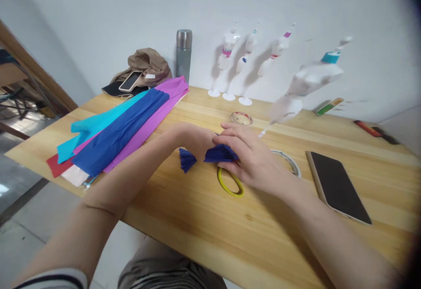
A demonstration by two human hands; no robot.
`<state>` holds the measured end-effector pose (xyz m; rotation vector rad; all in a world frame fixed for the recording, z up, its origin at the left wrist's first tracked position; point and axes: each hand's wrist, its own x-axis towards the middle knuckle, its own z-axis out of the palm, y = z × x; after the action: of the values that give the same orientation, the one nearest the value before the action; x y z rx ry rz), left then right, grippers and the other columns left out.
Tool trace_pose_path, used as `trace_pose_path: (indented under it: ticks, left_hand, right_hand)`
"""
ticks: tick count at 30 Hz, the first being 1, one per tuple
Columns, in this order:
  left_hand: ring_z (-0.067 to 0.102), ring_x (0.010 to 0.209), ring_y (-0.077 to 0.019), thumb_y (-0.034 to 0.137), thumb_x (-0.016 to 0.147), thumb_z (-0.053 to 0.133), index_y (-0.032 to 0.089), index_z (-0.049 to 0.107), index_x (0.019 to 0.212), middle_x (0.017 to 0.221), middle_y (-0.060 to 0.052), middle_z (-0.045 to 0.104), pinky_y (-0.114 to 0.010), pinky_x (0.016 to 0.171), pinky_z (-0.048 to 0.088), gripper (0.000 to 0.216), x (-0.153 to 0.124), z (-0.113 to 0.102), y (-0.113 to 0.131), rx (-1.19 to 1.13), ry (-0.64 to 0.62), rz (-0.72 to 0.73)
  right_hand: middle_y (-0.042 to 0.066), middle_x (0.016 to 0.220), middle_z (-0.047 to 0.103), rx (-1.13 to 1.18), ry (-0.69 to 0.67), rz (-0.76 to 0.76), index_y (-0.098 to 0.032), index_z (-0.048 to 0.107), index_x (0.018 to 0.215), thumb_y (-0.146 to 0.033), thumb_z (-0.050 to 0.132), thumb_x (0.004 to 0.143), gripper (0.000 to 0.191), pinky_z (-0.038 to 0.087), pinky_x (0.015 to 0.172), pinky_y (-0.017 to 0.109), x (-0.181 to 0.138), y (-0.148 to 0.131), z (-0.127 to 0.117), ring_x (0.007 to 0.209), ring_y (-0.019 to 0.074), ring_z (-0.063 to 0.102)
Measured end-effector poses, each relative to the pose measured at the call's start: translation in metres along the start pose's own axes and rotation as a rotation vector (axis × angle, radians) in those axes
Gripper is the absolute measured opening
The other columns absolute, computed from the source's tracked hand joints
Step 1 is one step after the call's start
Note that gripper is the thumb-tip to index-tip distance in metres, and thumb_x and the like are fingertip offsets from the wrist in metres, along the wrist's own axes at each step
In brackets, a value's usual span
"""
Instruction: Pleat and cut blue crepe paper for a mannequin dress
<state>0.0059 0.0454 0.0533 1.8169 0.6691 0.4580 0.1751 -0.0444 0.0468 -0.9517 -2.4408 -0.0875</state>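
Note:
A folded piece of dark blue crepe paper (188,159) is pinched at its middle above the wooden table (204,219), its pleats fanning out at both ends. My left hand (194,139) is closed on the middle of it. My right hand (248,155) is closed over its right end. Just under my right hand lie scissors with yellow handles (229,186); their blades are hidden.
Strips of cyan, blue, magenta and red crepe paper (115,133) lie at the left. A phone (338,186) lies at the right, with a tape ring (291,162) and a tape roll (241,118) nearby. Several white bottles (251,61), a steel flask (183,54) and a brown cloth with a phone (141,67) stand at the back.

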Motion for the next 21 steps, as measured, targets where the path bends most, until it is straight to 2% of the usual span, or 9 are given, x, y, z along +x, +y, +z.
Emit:
trace_pose_path:
  ticks: [1,3,9,12,17,18,21]
  left_hand:
    - [0.048,0.057,-0.0149,-0.004,0.043,0.068,0.022,0.061,0.057,0.056,0.005,0.055,-0.024,0.057,0.037,0.030,0.000,-0.001,0.002,0.153,-0.129,0.018]
    - [0.046,0.054,-0.0143,-0.006,0.041,0.069,0.021,0.060,0.054,0.053,0.005,0.052,-0.025,0.057,0.036,0.032,-0.001,-0.003,0.005,0.376,-0.261,0.056]
    - [0.041,0.048,-0.0125,-0.007,0.040,0.072,0.021,0.053,0.046,0.046,0.006,0.047,-0.025,0.050,0.031,0.034,0.001,-0.004,-0.005,0.463,-0.266,0.117]
    - [0.037,0.046,-0.0117,-0.006,0.042,0.072,0.021,0.052,0.045,0.043,0.006,0.044,-0.025,0.048,0.026,0.034,0.002,-0.002,-0.016,0.438,-0.200,0.114]
    - [0.046,0.053,-0.0147,-0.006,0.049,0.068,0.020,0.058,0.053,0.047,0.005,0.045,-0.025,0.050,0.028,0.028,0.004,-0.001,-0.029,0.366,-0.100,0.067]
    - [0.046,0.053,-0.0147,-0.005,0.049,0.069,0.021,0.058,0.053,0.048,0.005,0.045,-0.024,0.050,0.028,0.028,0.005,-0.002,-0.030,0.373,-0.108,0.070]
    - [0.044,0.051,-0.0138,-0.004,0.045,0.071,0.020,0.055,0.048,0.046,0.005,0.045,-0.025,0.049,0.028,0.030,0.005,-0.004,-0.028,0.432,-0.268,0.073]
  right_hand:
    - [0.016,0.120,0.059,-0.001,-0.014,0.015,-0.019,0.054,0.124,-0.026,0.056,0.085,0.039,0.044,0.096,0.057,0.000,0.000,0.000,0.122,0.0355,0.050]
    - [0.017,0.119,0.060,0.000,-0.032,0.036,-0.019,0.054,0.122,-0.027,0.057,0.085,0.038,0.046,0.092,0.056,0.000,0.000,0.001,0.117,0.0353,0.053]
    - [0.014,0.110,0.061,0.033,-0.035,0.076,-0.021,0.058,0.105,-0.025,0.057,0.085,0.020,0.047,0.087,0.050,0.001,-0.001,0.002,0.109,0.0325,0.056]
    - [0.012,0.099,0.063,0.054,-0.067,0.118,-0.021,0.056,0.095,-0.025,0.057,0.086,0.010,0.048,0.079,0.044,0.001,-0.001,0.003,0.096,0.0292,0.058]
    - [0.008,0.086,0.063,0.093,-0.114,0.202,-0.022,0.057,0.092,-0.025,0.058,0.085,0.007,0.047,0.072,0.038,-0.001,-0.003,0.005,0.083,0.0251,0.059]
    - [0.008,0.085,0.063,0.095,-0.124,0.208,-0.022,0.058,0.091,-0.025,0.057,0.086,0.006,0.046,0.071,0.037,-0.001,-0.003,0.006,0.082,0.0246,0.059]
    - [0.008,0.081,0.063,0.115,-0.160,0.224,-0.021,0.059,0.086,-0.027,0.054,0.088,0.008,0.045,0.067,0.035,-0.001,-0.003,0.006,0.077,0.0235,0.060]
